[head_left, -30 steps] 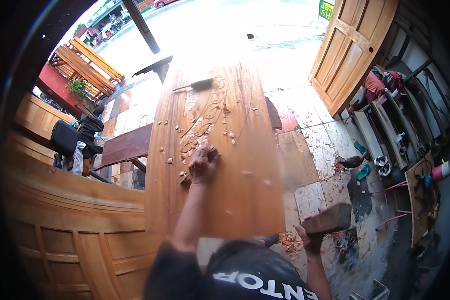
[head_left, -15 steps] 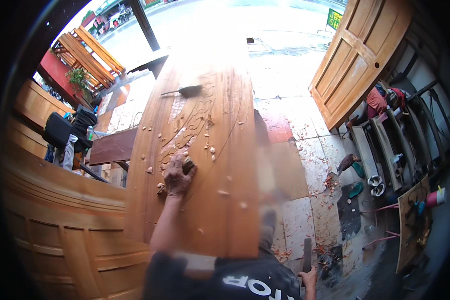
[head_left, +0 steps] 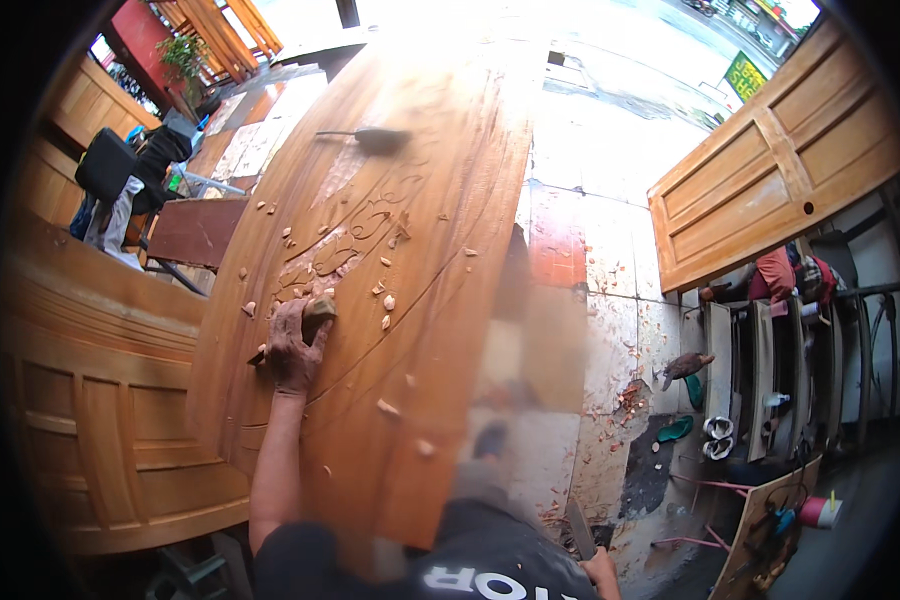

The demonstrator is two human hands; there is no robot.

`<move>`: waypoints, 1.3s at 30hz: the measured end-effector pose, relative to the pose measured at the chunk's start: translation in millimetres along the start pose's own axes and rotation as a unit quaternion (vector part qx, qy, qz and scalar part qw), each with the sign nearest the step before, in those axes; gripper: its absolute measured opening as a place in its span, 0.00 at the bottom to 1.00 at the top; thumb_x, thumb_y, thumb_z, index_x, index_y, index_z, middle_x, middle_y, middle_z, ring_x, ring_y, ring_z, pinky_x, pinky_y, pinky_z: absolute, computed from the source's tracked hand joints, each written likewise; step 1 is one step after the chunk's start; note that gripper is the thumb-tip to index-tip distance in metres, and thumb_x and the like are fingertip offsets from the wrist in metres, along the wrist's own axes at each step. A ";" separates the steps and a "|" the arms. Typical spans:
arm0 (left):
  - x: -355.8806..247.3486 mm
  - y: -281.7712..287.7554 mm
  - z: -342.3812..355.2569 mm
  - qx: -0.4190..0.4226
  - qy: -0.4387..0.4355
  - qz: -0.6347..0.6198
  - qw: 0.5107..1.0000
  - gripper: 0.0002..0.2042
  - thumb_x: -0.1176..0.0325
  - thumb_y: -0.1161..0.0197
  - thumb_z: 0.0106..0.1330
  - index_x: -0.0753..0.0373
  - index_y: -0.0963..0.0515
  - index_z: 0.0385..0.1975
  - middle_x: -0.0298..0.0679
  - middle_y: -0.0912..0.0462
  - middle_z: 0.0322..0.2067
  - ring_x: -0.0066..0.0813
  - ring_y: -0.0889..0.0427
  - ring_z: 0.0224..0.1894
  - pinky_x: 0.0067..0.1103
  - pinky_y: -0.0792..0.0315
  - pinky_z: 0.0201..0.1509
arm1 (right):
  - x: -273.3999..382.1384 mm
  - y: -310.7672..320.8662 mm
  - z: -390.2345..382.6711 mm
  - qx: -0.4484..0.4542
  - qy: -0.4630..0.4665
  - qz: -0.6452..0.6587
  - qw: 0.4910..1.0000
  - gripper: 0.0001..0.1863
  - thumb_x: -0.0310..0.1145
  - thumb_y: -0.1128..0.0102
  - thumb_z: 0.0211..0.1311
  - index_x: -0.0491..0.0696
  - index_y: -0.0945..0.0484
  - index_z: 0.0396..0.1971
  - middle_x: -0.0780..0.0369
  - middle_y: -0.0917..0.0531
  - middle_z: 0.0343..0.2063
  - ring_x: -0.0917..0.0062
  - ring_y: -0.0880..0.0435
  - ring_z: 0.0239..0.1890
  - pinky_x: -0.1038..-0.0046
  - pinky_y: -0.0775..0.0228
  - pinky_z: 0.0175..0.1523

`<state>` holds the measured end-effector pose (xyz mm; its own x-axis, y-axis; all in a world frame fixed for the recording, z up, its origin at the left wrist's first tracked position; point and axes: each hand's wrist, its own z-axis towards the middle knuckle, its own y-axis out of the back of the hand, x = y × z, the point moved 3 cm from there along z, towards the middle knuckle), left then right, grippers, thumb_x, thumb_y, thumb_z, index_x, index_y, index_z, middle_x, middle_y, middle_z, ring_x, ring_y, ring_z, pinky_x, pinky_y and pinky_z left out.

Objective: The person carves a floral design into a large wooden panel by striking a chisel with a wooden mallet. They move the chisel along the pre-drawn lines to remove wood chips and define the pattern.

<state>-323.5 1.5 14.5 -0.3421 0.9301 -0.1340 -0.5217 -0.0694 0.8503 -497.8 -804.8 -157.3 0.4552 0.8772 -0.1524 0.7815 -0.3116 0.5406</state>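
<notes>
A long brown wooden panel (head_left: pixel 370 400) lies in front of me, with carved scrolls and scattered wood chips on top. My left hand (head_left: pixel 296 345) rests on it at the near end of the pale, cut-away carving. Its fingers are closed round a chisel (head_left: pixel 317 312); the thick rounded handle end shows by the thumb and a dark tip pokes out on the left. Low at the right, beside my body, my right hand (head_left: pixel 600 574) grips a flat grey-brown bar (head_left: pixel 578 528). Farther up the panel lies a blurred dark tool with a thin stem (head_left: pixel 380 140).
Another panelled door (head_left: pixel 770 160) leans at the right, near a rack holding shoes (head_left: pixel 717 437). Green slippers (head_left: pixel 675 430) and a brown bird (head_left: pixel 688 367) are on the chip-strewn tiles. More doors (head_left: pixel 120 440) stand at the left, by a black bag (head_left: pixel 110 165).
My view has turned, so the panel and my left hand sit farther left in the picture. Both hands keep their hold. The bar in my right hand is more tilted and lower in view.
</notes>
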 end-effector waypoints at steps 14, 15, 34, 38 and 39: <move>-14.4 -21.6 2.6 0.018 0.186 -0.013 0.982 0.29 0.53 0.27 0.68 0.64 0.23 0.64 0.54 0.20 0.65 0.56 0.20 0.67 0.43 0.22 0.67 | 111.1 174.9 102.2 -0.049 0.130 -0.005 0.990 0.42 0.43 0.13 0.37 0.41 0.22 0.54 0.46 0.10 0.41 0.53 0.09 0.48 0.57 0.18 0.55; -28.8 -21.4 -3.1 0.012 0.154 -0.009 0.988 0.29 0.54 0.27 0.68 0.64 0.23 0.64 0.54 0.20 0.65 0.56 0.20 0.67 0.42 0.22 0.67 | 117.3 185.1 106.7 -0.064 0.146 -0.020 0.987 0.42 0.42 0.13 0.37 0.41 0.22 0.53 0.47 0.09 0.40 0.53 0.08 0.45 0.57 0.17 0.53; -231.8 -93.1 128.8 -0.042 0.114 -0.049 0.991 0.20 0.57 0.25 0.67 0.62 0.18 0.52 0.47 0.14 0.41 0.48 0.13 0.41 0.37 0.16 0.43 | 195.8 402.5 319.2 -0.042 0.168 -0.019 0.985 0.40 0.39 0.12 0.32 0.42 0.20 0.51 0.44 0.10 0.46 0.50 0.10 0.52 0.54 0.19 0.56; -293.7 -156.8 202.9 -0.057 0.180 -0.110 0.976 0.25 0.55 0.22 0.62 0.63 0.18 0.53 0.48 0.15 0.40 0.48 0.13 0.40 0.38 0.17 0.43 | 301.3 431.0 227.7 0.036 0.204 -0.001 0.978 0.38 0.39 0.13 0.32 0.42 0.18 0.49 0.45 0.10 0.44 0.50 0.10 0.50 0.54 0.20 0.54; -289.5 -184.1 224.5 -0.063 0.197 -0.113 0.972 0.24 0.55 0.21 0.62 0.62 0.17 0.53 0.48 0.15 0.40 0.48 0.14 0.42 0.38 0.17 0.44 | 318.0 441.9 204.4 0.032 0.228 -0.009 0.973 0.37 0.38 0.13 0.33 0.42 0.17 0.49 0.46 0.10 0.43 0.51 0.10 0.50 0.54 0.20 0.53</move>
<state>47.0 -173.9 11.1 -0.4676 0.7184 -0.5150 -0.7007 0.0540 0.7114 79.4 -738.2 -136.0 0.2151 0.9492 0.2295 0.8196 -0.3032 0.4861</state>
